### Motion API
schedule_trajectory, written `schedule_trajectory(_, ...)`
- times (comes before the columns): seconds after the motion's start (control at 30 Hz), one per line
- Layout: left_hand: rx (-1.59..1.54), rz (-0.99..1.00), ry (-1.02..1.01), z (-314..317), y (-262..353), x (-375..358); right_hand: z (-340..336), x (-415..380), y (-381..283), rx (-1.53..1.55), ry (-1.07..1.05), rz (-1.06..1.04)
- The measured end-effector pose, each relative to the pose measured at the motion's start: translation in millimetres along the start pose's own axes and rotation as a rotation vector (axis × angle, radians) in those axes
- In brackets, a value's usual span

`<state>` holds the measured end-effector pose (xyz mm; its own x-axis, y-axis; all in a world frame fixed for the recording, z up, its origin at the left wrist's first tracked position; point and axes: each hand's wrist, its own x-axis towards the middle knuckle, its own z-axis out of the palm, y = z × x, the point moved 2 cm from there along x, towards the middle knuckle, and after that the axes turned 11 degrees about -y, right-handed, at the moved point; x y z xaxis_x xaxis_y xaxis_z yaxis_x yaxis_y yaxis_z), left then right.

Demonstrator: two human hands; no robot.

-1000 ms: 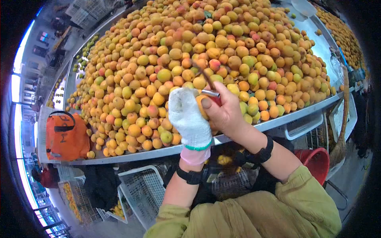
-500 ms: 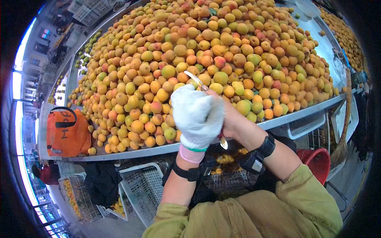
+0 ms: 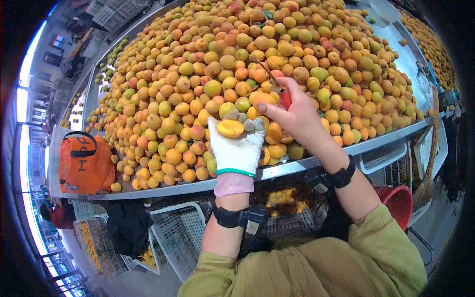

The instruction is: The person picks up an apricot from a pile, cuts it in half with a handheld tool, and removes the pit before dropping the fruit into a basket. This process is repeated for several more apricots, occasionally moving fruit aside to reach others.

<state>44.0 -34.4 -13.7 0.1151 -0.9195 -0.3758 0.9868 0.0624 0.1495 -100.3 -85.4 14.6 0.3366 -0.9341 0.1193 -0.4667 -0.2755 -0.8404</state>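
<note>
A cut apricot, its flat yellow face showing, rests in my left hand, with the grey fingertips of the white glove curled behind it. Higher and to the right, my bare right hand is closed around the red handle of a knife. Its thin, dark blade slants up and left over the fruit. Both hands are above the front edge of a big heap of apricots, ranging from green-yellow to orange-red.
The heap lies on a metal table with a raised rim. An orange bag stands at its left corner. Below are a white crate, cut apricot pieces and a red bucket. A broom leans at the right.
My hands were together and have parted. The right has moved up and right with the knife; the left has turned and lowered slightly, and the cut apricot now shows in it.
</note>
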Motion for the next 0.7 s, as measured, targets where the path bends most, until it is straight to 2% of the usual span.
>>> schedule_trajectory(0.03, -0.042, -0.044, -0.039, -2, -1, 1, 3, -2, -1, -0.001, 0.0, 0.0)
schedule_trajectory(0.1, 0.071, -0.042, 0.004, 8, -4, -6, 16, -8, -6, 0.24, -0.202, -0.169)
schedule_trajectory(0.17, 0.182, -0.053, 0.047, 4, -6, -5, 28, -15, -12, 0.16, -0.256, -0.374)
schedule_trajectory(0.23, 0.287, 0.036, -0.116, -14, 2, 6, 36, -19, -10, 0.16, -0.299, -0.329)
schedule_trajectory(0.27, 0.226, -0.01, -0.131, -16, 2, 6, 33, -19, -11, 0.145, -0.287, -0.316)
schedule_trajectory(0.3, 0.281, 0.021, -0.077, -10, 0, 3, 28, -18, -14, 0.126, -0.384, -0.284)
schedule_trajectory(0.33, 0.269, -0.043, -0.262, -19, 7, 9, 24, -18, -15, 0.108, -0.478, -0.25)
schedule_trajectory(0.37, 0.25, -0.105, -0.448, -29, 9, 12, 21, -17, -14, 0.09, -0.458, -0.232)
schedule_trajectory(0.43, 0.406, 0.045, -0.133, 2, -1, -10, 14, -16, -12, 0.401, -0.458, -0.201)
schedule_trajectory(0.47, 0.393, 0.078, -0.058, 19, -8, -17, 8, -15, -11, 0.391, -0.445, -0.194)
schedule_trajectory(0.5, 0.509, 0.11, -0.061, 18, -8, -24, 1, -12, -8, 0.511, -0.367, -0.066)
schedule_trajectory(0.57, 0.744, -0.04, -0.334, 13, -2, -30, -12, -5, -4, 0.751, -0.21, 0.188)
schedule_trajectory(0.63, 1.286, -0.253, -0.782, 27, -3, -41, -29, 4, 7, 0.855, -0.103, 0.228)
schedule_trajectory(0.67, 1.643, -0.145, -1.059, 40, -13, -42, -36, 6, 12, 0.947, -0.075, 0.211)
schedule_trajectory(0.7, 1.535, -0.155, -1.039, 38, -18, -46, -40, 7, 14, 1.038, -0.044, 0.192)
